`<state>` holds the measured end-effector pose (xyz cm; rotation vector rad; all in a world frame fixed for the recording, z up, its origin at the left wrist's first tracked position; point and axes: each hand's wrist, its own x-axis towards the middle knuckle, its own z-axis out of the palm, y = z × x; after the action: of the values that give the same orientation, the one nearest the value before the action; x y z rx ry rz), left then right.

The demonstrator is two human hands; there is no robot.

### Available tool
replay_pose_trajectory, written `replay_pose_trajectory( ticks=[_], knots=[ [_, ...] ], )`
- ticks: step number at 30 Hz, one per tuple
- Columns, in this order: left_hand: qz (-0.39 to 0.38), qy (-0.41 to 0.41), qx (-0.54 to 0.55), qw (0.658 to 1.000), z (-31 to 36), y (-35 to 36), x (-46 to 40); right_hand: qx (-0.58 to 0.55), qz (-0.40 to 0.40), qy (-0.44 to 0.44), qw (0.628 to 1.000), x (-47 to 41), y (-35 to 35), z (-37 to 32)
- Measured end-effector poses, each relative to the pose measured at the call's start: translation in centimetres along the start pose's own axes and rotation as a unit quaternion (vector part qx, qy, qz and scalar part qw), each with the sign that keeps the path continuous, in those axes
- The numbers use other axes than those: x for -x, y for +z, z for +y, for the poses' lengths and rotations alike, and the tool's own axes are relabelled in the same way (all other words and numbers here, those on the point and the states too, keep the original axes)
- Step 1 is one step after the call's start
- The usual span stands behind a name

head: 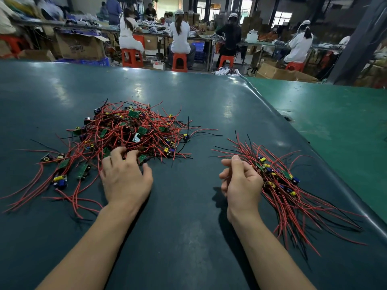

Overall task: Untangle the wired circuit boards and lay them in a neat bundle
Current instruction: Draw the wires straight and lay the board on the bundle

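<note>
Boards (134, 130) in a tangle of red wire lie straight ahead of the left hand (125, 176) — its fingers (117, 152) are curled down into the near edge of the heap, spread a little apart, seemingly raking at wire; whether they have actually closed on one board I cannot tell. A few loose boards (62, 164) sit to that hand's outer side, wires trailing toward the person. Off the right hand (240, 181), just beyond its knuckles on the outer side, lies the bundle (280, 181): boards clustered next to the fingers, wires running in one long axis, fanned away ahead and back alongside the forearm. This hand's fingers are loosely curled, thumb up, holding nothing that I can see — though it may brush the nearest wires. My read: the next pick belongs to the left hand, which is at the heap while the right is well apart from it; a freed board would then cross to the right and be laid parallel to the bundle's wires on the table (184, 206)
</note>
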<state>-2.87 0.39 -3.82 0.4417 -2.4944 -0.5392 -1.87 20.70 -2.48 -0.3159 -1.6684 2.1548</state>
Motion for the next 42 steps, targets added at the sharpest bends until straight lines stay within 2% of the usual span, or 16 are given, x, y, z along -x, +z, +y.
replay_pose_trajectory(
  ticks=[5,8,11,14,16,18,21,24,26,27,29,32,35,36,38,42],
  knots=[
    [0.012,-0.01,0.009,1.0,-0.3,-0.1,-0.3,0.012,-0.017,-0.002,1.0,0.2,0.0,-0.1],
    [0.038,0.028,-0.016,0.999,0.2,-0.1,-0.3,0.023,-0.023,-0.005,0.999,0.2,0.0,-0.1],
    [-0.012,-0.009,-0.068,0.998,0.3,0.3,-0.4,0.036,-0.031,-0.011,0.999,0.3,-0.1,-0.1],
    [-0.003,-0.019,-0.076,0.997,0.1,0.3,-0.5,0.046,-0.037,-0.013,0.998,0.4,-0.1,-0.1],
    [0.026,0.026,-0.041,0.998,0.4,0.1,-0.3,0.048,-0.036,-0.013,0.998,0.3,-0.1,0.0],
    [0.081,0.108,0.041,0.99,0.9,-0.2,0.1,0.052,-0.034,-0.015,0.998,0.3,0.0,0.1],
    [0.198,0.233,0.128,0.943,2.0,-0.7,1.0,0.075,-0.039,-0.023,0.996,0.2,0.0,0.2],
    [0.218,0.326,0.2,0.898,2.8,-1.0,1.7,0.094,-0.065,-0.031,0.993,0.3,0.1,0.2],
    [0.177,0.344,0.267,0.883,3.2,-1.0,2.2,0.097,-0.092,-0.034,0.99,0.4,0.2,0.2],
    [0.154,0.322,0.314,0.88,3.4,-1.0,2.5,0.1,-0.107,-0.037,0.988,0.5,0.3,0.2],
    [0.102,0.203,0.442,0.868,3.9,-1.1,2.9,0.114,-0.139,-0.05,0.982,0.7,0.4,0.2],
    [-0.007,0.035,0.603,0.797,4.3,-1.1,2.8,0.127,-0.192,-0.052,0.972,1.1,0.5,0.1],
    [-0.168,-0.055,0.693,0.699,4.1,-1.0,2.5,0.108,-0.232,-0.03,0.966,1.5,0.6,-0.1],
    [-0.217,-0.074,0.699,0.677,4.2,-1.0,2.5,0.101,-0.237,-0.03,0.966,1.5,0.6,-0.2],
    [-0.278,-0.072,0.674,0.68,4.3,-0.9,2.6,0.089,-0.243,-0.041,0.965,1.4,0.5,-0.3],
    [-0.31,-0.036,0.633,0.709,4.3,-0.7,2.9,0.098,-0.224,-0.061,0.968,1.1,0.3,-0.2]
  ],
)
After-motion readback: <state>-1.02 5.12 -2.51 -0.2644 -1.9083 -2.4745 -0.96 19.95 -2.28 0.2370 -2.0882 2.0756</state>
